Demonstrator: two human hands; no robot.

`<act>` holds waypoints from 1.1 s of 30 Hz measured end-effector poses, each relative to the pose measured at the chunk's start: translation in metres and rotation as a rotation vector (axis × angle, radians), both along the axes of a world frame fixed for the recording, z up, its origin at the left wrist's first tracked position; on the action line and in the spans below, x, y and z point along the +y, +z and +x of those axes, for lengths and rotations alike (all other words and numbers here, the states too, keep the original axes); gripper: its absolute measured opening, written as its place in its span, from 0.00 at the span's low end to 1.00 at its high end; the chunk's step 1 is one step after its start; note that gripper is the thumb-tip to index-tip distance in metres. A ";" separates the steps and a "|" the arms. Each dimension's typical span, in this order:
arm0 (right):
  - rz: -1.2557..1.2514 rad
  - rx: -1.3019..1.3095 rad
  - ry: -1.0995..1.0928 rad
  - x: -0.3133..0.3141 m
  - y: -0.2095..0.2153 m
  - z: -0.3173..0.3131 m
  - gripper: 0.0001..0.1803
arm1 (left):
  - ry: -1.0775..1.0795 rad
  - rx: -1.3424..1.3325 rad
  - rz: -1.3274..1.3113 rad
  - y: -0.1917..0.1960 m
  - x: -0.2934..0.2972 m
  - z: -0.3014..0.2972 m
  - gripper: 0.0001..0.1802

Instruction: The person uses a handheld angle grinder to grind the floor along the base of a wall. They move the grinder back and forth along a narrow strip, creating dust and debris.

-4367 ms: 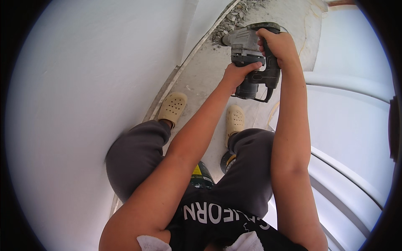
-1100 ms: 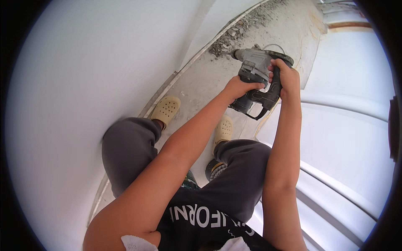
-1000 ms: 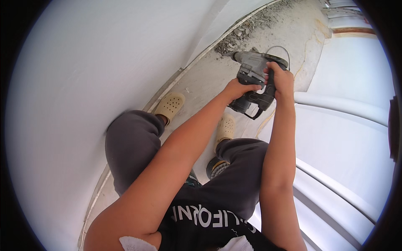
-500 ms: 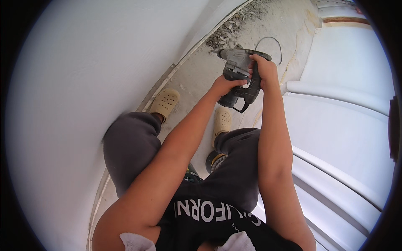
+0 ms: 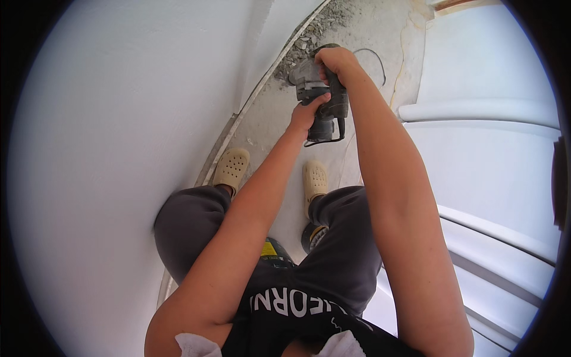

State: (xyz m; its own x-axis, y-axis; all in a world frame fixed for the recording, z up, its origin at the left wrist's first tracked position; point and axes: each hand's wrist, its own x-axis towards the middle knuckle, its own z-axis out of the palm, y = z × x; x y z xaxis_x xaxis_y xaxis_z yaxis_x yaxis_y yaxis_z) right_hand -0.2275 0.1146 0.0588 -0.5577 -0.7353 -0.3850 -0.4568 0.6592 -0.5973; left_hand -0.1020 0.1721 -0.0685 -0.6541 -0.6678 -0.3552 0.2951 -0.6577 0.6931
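Observation:
I hold a grey and black power drill [image 5: 315, 95] out in front of me with both hands, its nose pointing down toward the base of the white wall. My right hand [image 5: 334, 59] grips the top of the rear handle. My left hand [image 5: 307, 113] is closed around the tool's body lower down. A thin cord [image 5: 369, 56] loops away from the tool across the concrete floor. A pile of grey rubble [image 5: 315, 30] lies along the wall's foot just beyond the tool.
A white wall [image 5: 119, 131] fills the left side; a white door or panel [image 5: 493, 166] stands close on the right. My feet in beige clogs [image 5: 232, 166] stand on a narrow strip of dusty concrete floor [image 5: 380, 30]. A black and yellow object [image 5: 270, 253] sits between my legs.
The drill and both hands have swung left and nearer the wall's base, toward the rubble. Both hands keep their grip throughout.

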 end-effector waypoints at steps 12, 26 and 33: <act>0.017 0.007 -0.004 -0.021 -0.001 -0.016 0.07 | -0.016 -0.127 0.020 -0.015 -0.021 -0.016 0.38; 0.029 0.176 0.050 -0.030 -0.024 -0.027 0.10 | -0.029 -0.112 -0.029 -0.030 -0.036 -0.023 0.37; 0.147 0.268 0.001 -0.016 -0.046 0.013 0.18 | -0.010 -0.002 -0.021 -0.089 -0.039 -0.013 0.34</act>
State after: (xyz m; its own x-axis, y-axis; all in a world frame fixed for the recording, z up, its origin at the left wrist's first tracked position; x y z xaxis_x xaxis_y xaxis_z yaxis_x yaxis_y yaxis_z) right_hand -0.2140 0.0987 0.0124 -0.6531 -0.6832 -0.3268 -0.5857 0.7292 -0.3539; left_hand -0.1149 0.1331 -0.1575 -0.6603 -0.6681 -0.3430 0.2866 -0.6463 0.7072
